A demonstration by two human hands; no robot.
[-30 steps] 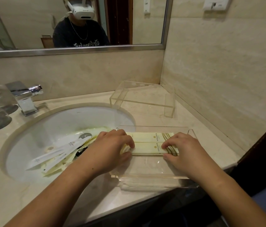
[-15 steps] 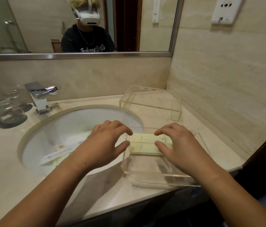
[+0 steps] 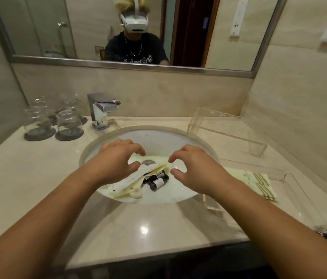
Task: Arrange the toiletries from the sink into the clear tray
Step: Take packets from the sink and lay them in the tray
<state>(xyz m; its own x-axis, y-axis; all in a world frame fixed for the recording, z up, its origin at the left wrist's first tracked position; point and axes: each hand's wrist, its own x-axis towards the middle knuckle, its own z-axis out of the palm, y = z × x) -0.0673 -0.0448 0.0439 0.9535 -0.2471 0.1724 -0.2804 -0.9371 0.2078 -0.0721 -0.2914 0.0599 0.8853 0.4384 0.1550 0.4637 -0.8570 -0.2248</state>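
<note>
over the sink (image 3: pixel 158 135) both hands hover with nothing in them. the left hand (image 3: pixel 118 158) has its fingers loosely curled and the thumb held apart, just above the pile. the right hand (image 3: pixel 193 170) is much the same, half open, with thumb and forefinger spread. neither seems to touch anything, though the left thumb is very near a long white packet (image 3: pixel 138 176).

the toiletries lie heaped at the bottom of the basin, beside the drain (image 3: pixel 148 162). there are overlapping cream packets (image 3: pixel 125 193) under the white one, and small dark bottles (image 3: pixel 157 183) on their sides just to the right of them. the clear tray (image 3: pixel 283 175) stands on the counter right of the sink, with flat packets (image 3: pixel 259 181) already lying in it.

by the look of them, the packets are light, thin and bendy. they would likely slide on the smooth basin and sag if lifted by one end, so a pinch across the middle, or both hands at the two ends, should keep them flat. the bottles look small, hard and smooth, and being round they may roll. a thumb and finger round the body, near the label, seems the safest hold. i cannot tell whether they are glass or plastic, so they should be set down gently.
</note>
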